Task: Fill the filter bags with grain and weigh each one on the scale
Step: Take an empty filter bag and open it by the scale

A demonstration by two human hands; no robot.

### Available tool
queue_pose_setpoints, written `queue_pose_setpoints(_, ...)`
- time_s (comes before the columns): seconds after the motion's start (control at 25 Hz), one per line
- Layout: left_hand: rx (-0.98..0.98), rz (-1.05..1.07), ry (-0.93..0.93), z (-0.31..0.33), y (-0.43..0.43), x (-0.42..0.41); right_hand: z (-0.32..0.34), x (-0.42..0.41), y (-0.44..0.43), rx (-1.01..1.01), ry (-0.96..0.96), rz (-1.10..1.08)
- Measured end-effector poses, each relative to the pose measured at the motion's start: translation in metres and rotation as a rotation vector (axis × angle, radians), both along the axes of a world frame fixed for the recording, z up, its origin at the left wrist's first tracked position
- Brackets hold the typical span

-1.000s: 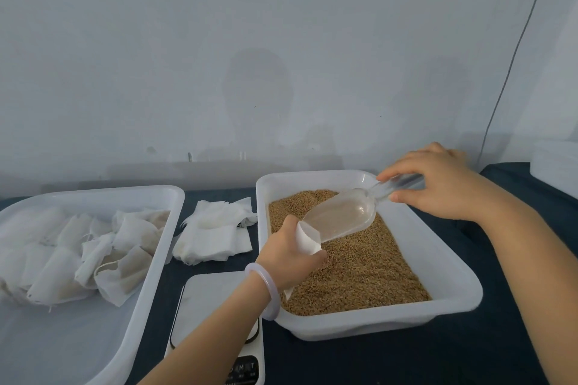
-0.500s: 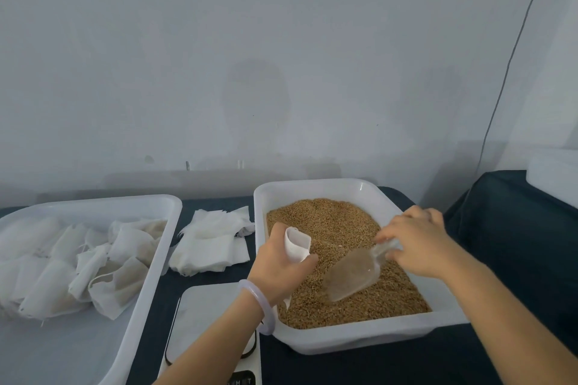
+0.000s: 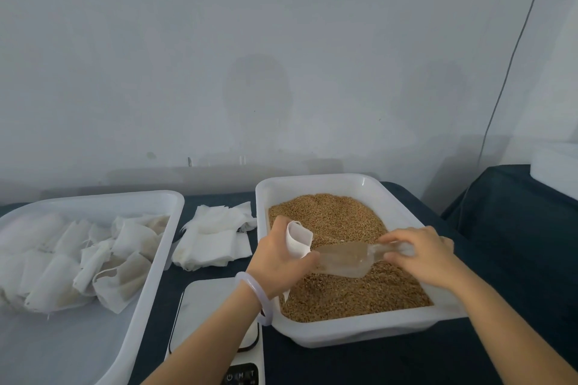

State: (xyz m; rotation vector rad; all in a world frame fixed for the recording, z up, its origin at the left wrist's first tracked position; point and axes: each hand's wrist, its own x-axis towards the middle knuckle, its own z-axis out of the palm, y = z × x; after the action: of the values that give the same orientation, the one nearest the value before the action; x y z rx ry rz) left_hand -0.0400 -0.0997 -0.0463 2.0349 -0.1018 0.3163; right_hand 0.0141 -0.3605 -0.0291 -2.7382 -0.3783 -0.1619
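Note:
My left hand (image 3: 278, 255) grips a white filter bag (image 3: 298, 239), held upright with its mouth open, over the left side of the white grain tub (image 3: 369, 333). My right hand (image 3: 422, 255) holds the handle of a clear plastic scoop (image 3: 344, 259) that carries some brown grain (image 3: 337, 222). The scoop lies level, its front end touching my left hand just below the bag's mouth. A white scale (image 3: 206, 316) sits in front of the tub's left corner, partly under my left forearm.
A large white tray (image 3: 150, 300) at the left holds several filled bags. A pile of flat empty bags (image 3: 215, 237) lies between tray and tub. A dark cloth covers the table. The wall is close behind; a white box (image 3: 556, 162) stands far right.
The scoop went from above the bag down into the grain, and now it is raised with grain in it, its tip against my left hand. The bag stayed held over the tub.

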Motion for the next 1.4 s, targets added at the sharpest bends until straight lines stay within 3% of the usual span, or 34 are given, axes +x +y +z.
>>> queue_pose_setpoints(0.2, 0.061, -0.007, 0.059, 0.0, -0.002, 0.004, 0.033, 0.002, -0.009, 0.298, 0.022, 0.084)
queue_pose_setpoints(0.32, 0.081, 0.02, 0.075, -0.001, -0.002, 0.006, 0.055, 0.003, -0.009, 0.323, 0.003, 0.123)
queue_pose_setpoints(0.48, 0.089, 0.019, 0.084, 0.0, -0.002, 0.008, 0.08, -0.004, -0.002, 0.247, -0.034, 0.199)
queue_pose_setpoints(0.84, 0.173, 0.035, 0.096, -0.002, -0.005, 0.005, 0.126, -0.018, 0.035, -0.233, -0.423, 0.243)
queue_pose_setpoints(1.4, 0.095, 0.006, 0.096, 0.0, -0.004, -0.002, 0.126, -0.019, 0.031, -0.209, -0.403, 0.262)
